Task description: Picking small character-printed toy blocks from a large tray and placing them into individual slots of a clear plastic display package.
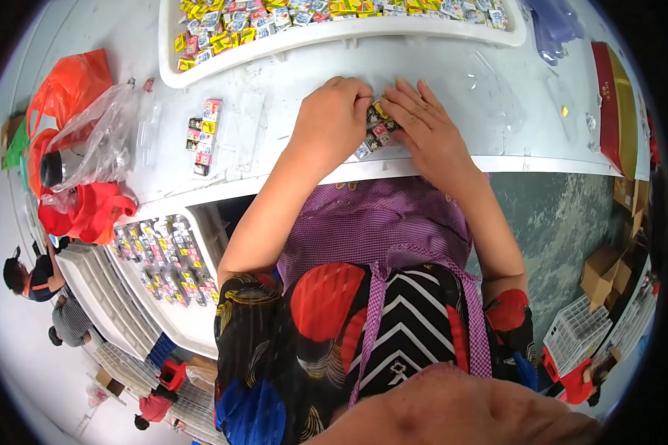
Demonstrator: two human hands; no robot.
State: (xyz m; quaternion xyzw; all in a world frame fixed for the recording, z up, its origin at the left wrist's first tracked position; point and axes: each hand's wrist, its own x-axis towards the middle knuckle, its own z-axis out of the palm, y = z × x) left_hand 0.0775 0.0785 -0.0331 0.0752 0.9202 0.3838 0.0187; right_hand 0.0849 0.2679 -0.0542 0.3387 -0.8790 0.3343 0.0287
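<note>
On the white table, right by its near edge, a small cluster of printed packs (379, 127) lies between my two hands. They are little oblong blocks in black, pink, yellow and white. My left hand (337, 111) is closed at the left side of the cluster, its fingertips curled and partly hidden. My right hand (426, 121) reaches over the right side, fingers across the top and thumb at the near side, so the packs sit in its grip. A similar group of packs (202, 136) rests farther left, seemingly in a clear plastic tray.
A white tub (341, 33) of loose packs stands at the back. Red and clear plastic bags (82, 133) lie at the left. A white tray (200, 337) with filled groups is below the table's left edge. At the right stands a dark red and gold box (617, 111). Other people work far left.
</note>
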